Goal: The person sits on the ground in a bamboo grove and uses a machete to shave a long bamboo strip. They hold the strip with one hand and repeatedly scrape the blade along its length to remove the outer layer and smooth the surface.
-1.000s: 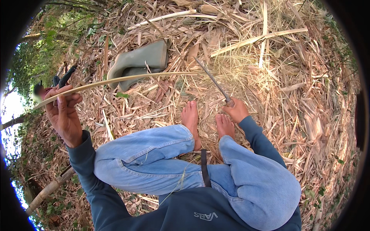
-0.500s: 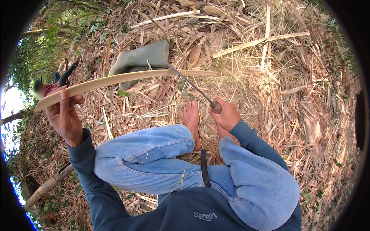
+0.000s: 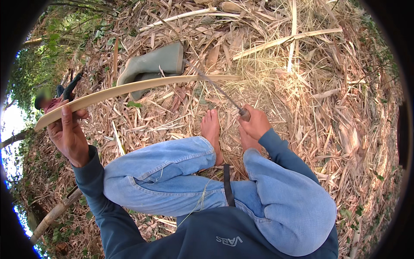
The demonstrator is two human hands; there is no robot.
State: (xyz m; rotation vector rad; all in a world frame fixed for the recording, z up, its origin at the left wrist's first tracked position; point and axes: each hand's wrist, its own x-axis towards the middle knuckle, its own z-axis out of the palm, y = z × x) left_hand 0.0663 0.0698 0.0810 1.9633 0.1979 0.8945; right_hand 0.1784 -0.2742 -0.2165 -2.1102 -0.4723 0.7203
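A long pale bamboo strip (image 3: 129, 87) slants from the left edge toward the middle, bowed in a gentle arc. My left hand (image 3: 69, 138) grips its near left end, thumb on top and fingers beneath. In my right hand (image 3: 255, 123) is a knife (image 3: 222, 93) with a long thin dark blade and a rounded brown handle. The blade points up and left, crossing over the strip near its far end; I cannot tell whether they touch. My bare feet (image 3: 210, 129) rest on the ground just below.
A pair of green rubber boots (image 3: 157, 60) lies beyond the strip. More split bamboo pieces (image 3: 286, 43) lie at the far right. Dry husks and shavings (image 3: 319, 125) cover the ground. Another person (image 3: 51, 101) is at the far left, and a pole (image 3: 56, 216) lies lower left.
The view has shifted slightly, so the ground and boots sit a little further left and up. My right hand and the knife have moved a little right along the strip. Both grips stay the same.
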